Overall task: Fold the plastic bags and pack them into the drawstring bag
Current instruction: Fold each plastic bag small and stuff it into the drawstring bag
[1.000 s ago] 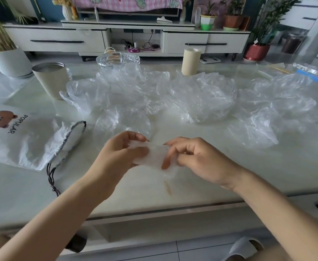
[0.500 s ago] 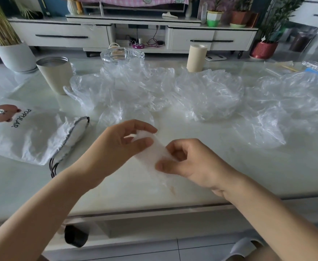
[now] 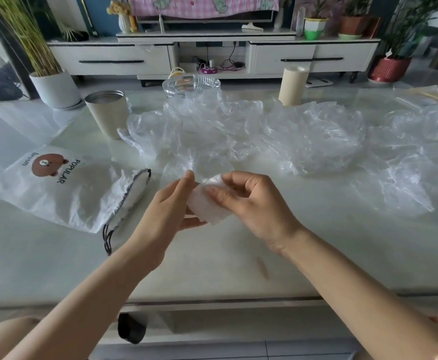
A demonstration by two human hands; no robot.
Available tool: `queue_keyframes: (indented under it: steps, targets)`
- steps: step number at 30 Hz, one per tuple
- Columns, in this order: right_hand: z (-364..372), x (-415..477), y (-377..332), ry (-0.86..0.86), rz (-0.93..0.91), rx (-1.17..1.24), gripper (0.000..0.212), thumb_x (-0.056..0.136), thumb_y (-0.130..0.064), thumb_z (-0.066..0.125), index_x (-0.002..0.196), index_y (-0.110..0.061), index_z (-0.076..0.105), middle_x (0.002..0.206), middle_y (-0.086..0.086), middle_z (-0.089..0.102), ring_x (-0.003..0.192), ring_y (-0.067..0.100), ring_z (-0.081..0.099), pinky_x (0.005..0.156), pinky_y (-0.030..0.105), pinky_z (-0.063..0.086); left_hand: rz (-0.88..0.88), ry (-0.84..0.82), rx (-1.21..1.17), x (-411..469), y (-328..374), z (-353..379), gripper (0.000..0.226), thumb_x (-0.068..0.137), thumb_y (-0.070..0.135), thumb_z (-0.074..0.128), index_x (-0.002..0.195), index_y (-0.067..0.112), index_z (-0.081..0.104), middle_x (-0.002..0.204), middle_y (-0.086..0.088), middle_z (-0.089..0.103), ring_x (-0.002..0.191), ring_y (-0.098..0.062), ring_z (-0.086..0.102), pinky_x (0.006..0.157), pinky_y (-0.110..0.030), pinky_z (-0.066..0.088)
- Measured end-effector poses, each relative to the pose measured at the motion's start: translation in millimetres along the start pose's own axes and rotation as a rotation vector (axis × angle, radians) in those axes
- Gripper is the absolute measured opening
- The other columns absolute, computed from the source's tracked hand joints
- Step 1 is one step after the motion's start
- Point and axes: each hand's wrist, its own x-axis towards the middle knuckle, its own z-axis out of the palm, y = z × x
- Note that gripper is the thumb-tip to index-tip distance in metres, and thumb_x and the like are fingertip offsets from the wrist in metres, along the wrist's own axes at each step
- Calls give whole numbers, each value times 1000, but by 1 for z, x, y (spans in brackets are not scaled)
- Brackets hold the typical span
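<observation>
At centre frame, above the near part of the table (image 3: 212, 268), both hands are holding a small folded plastic bag (image 3: 209, 207). The left hand (image 3: 166, 209) is clamping its left edge between thumb and fingers; the right hand (image 3: 251, 203) is pinching its right side with curled fingers. The drawstring bag (image 3: 67, 193) is lying flat at middle left, its long axis running left to right and its gathered mouth (image 3: 134, 189) facing the hands. The left hand is nearer, so packing looks like a short leftward carry. Further back, unfolded plastic bags (image 3: 238, 133) are sprawling across the table, with a tumbler (image 3: 107, 110) at upper left.
</observation>
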Motion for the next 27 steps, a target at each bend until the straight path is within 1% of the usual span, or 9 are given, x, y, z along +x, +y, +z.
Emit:
queue_keyframes:
  steps: [2, 6, 9, 11, 13, 16, 20, 23, 27]
  targets:
    - [7, 6, 2, -28, 36, 11, 16, 89, -11, 61, 91, 5, 64, 82, 22, 61, 76, 13, 54, 71, 23, 45, 31, -33, -45, 0, -1, -7, 42, 83, 43, 50, 99, 7, 64, 89, -10, 70, 81, -19, 69, 67, -28, 57]
    - [18, 16, 5, -114, 147, 111, 21, 86, -3, 57, 102, 10, 57, 89, 18, 61, 81, 15, 57, 75, 22, 51, 64, -27, -19, 1, -7, -24, 45, 76, 30, 59, 106, -3, 62, 105, -21, 67, 97, -29, 67, 77, -28, 57]
    - [27, 23, 11, -126, 164, 18, 21, 85, -4, 61, 101, 10, 58, 99, 28, 63, 85, 20, 59, 89, 34, 51, 45, 40, -13, 2, -8, -38, 27, 84, 21, 57, 98, -2, 63, 94, -19, 69, 86, -23, 69, 72, -27, 58]
    - [34, 26, 16, -67, 96, -126, 7, 83, -4, 66, 83, 1, 61, 78, 11, 64, 74, 14, 56, 77, 33, 51, 78, 113, 81, 2, -9, -43, 23, 87, 25, 55, 90, 4, 63, 71, -5, 67, 65, -15, 67, 72, -34, 59]
    - [37, 28, 19, 19, 59, -197, 21, 78, -4, 72, 68, -13, 56, 67, -5, 55, 66, 7, 51, 69, 28, 48, 249, 296, 383, 1, -12, -52, 26, 86, 38, 55, 87, 13, 63, 68, 6, 64, 63, -15, 64, 74, -40, 56]
    - [41, 31, 21, 75, 75, -179, 32, 72, -3, 77, 71, -22, 52, 72, -7, 58, 68, 10, 56, 72, 29, 53, 504, 563, 1044, 4, -21, -74, 40, 85, 41, 61, 113, 13, 60, 111, -5, 59, 104, -28, 51, 91, -37, 38]
    - [42, 29, 20, 53, 90, -158, 36, 73, -4, 76, 83, -24, 48, 80, -3, 60, 67, 6, 54, 67, 17, 48, 300, 474, 1232, 11, -40, -89, 59, 87, 25, 52, 141, 8, 36, 150, -18, 28, 140, -35, 20, 111, -47, 19]
    - [44, 28, 22, 28, 76, -185, 32, 71, -3, 77, 79, -24, 54, 78, -2, 63, 65, 6, 54, 65, 14, 45, 345, 503, 1268, 14, -48, -98, 50, 90, 7, 51, 138, -2, 39, 147, -25, 31, 138, -42, 24, 109, -51, 23]
    - [50, 29, 23, 6, 10, -197, 29, 69, -3, 80, 70, -25, 60, 72, -7, 64, 67, 7, 59, 68, 19, 50, 405, 495, 1201, 14, -37, -113, 35, 93, 18, 30, 103, -3, 56, 116, -23, 56, 112, -44, 50, 88, -51, 46]
